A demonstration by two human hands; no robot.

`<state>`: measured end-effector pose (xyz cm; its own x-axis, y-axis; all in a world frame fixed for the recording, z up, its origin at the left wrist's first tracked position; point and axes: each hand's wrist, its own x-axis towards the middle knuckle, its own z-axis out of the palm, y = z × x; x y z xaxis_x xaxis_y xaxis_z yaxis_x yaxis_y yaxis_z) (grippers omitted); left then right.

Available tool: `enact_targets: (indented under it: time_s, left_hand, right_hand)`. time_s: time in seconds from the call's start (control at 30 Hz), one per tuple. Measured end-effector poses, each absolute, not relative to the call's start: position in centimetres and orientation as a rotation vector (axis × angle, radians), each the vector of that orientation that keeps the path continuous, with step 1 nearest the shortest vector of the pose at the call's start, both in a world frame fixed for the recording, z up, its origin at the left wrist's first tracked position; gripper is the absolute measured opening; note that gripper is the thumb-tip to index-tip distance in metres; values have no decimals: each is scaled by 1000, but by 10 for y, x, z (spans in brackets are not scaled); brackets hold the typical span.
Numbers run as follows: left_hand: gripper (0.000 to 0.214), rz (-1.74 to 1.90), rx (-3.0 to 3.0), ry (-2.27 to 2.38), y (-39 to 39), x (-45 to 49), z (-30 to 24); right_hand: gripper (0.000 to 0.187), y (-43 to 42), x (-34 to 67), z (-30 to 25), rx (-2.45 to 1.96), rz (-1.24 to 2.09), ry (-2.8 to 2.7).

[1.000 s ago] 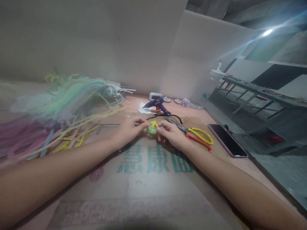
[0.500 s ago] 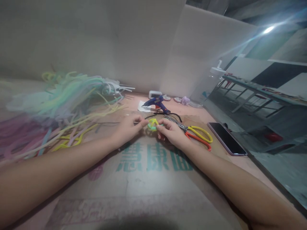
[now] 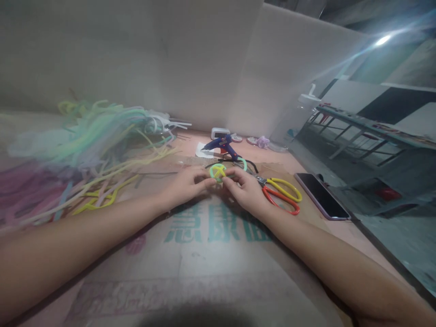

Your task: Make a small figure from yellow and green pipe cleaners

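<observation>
Pipe-cleaner ring point(image 3: 218, 171) pinched from both sides

Cardboard sheet point(image 3: 190, 274) lies beneath the fingers. Pipe-cleaner pile point(image 3: 114, 117), partly blurred, sits well left of them. Scissors point(image 3: 261, 180) lie just right of the right fingers, blades partly hidden; smartphone point(image 3: 322, 196) farther right; glue gun point(image 3: 220, 143) beyond the fingertips. The pipe-cleaner ring, green with yellow strands crossing inside, is between the fingertips. Left hand point(image 3: 185, 188): thumb and index finger appear to pinch its left edge. Right hand point(image 3: 247, 190): likewise, its right edge. Judged light, soft, non-slip, easily bent; grip the rim gently, clear of the crossings.
</observation>
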<state>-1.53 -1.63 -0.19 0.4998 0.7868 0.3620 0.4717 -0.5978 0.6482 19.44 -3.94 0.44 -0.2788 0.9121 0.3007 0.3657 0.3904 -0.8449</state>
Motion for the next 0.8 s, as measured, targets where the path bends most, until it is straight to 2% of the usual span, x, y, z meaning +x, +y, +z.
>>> enact_targets:
  time_s: [0.07, 0.2, 0.33, 0.47, 0.53, 0.6, 0.7, 0.73, 0.8]
  left_hand:
    - [38, 891, 2296, 1016, -16, -16, -3]
    - [29, 904, 2307, 974, -15, -18, -6]
    - [27, 849, 2270, 1052, -15, -17, -5]
    - [25, 744, 2419, 1094, -18, -15, -8]
    - [34, 640, 2601, 1018, -22, -12, -12]
    - [57, 455, 2681, 980, -28, -10, -14]
    - [75, 176, 2612, 903, -46, -10, 4]
    - [76, 103, 2541, 808, -53, -11, 16]
    - [55, -64, 2301, 452, -67, -17, 47]
  right_hand:
    - [15, -44, 193, 6, -1074, 735, -1931]
    - [12, -43, 193, 8, -1081, 689, -1958]
    - [14, -35, 194, 5, -1106, 810, -1821]
    - [25, -23, 197, -1, -1118, 972, -1619]
    - [29, -17, 199, -3, -1118, 1004, -1580]
    - [32, -13, 201, -5, -1125, 1016, -1572]
    - [33, -11, 201, -8, -1124, 1035, -1583]
    - [33, -10, 201, -9, -1121, 1044, -1583]
    - [33, -10, 201, -11, -1120, 1060, -1575]
